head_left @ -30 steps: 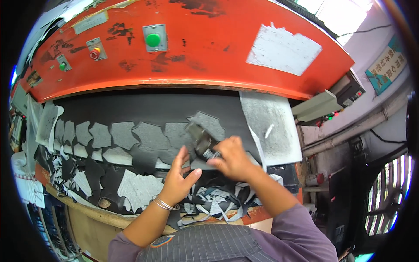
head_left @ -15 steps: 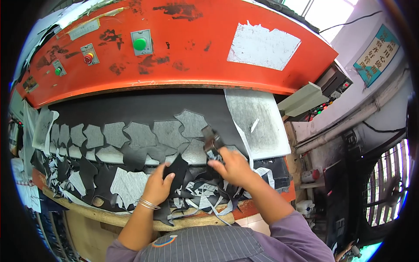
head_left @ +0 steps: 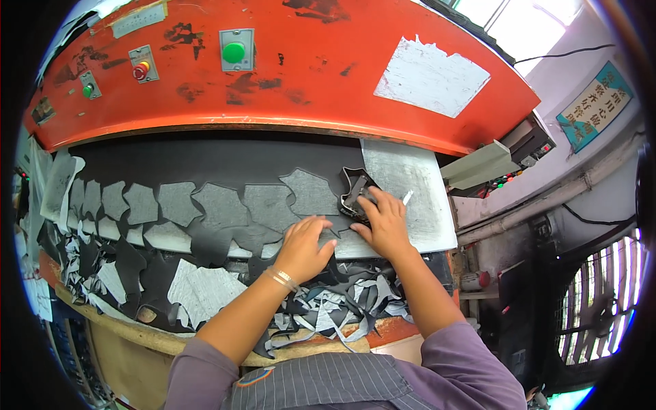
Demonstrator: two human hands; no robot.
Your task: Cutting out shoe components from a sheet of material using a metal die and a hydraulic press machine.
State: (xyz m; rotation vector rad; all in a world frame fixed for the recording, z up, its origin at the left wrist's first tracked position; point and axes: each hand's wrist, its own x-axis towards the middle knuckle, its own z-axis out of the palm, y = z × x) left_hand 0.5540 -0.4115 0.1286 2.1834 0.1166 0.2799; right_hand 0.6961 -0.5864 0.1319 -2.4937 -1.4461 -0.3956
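Note:
A dark metal cutting die [head_left: 350,186] with a wavy outline stands on the black sheet material [head_left: 225,160], near the sheet's right edge. My right hand [head_left: 388,224] has its fingers curled over the die's right side and grips it. To its left, my left hand [head_left: 305,249] rests at the near edge of the sheet, fingers stretched out and thumb apart, holding nothing that I can see. A row of shaped cut-outs in the sheet runs leftward from the die, with the grey-white cutting board [head_left: 410,219] showing beyond the sheet's right edge.
The orange press beam [head_left: 307,82] spans the far side, with green push buttons [head_left: 234,52] and a red one [head_left: 141,70]. Black and grey scraps [head_left: 328,307] heap along the near edge. A control box [head_left: 529,140] juts out at the right.
My right hand has carried the die up and right and set it on the sheet. My left hand has moved right and no longer holds the dark piece.

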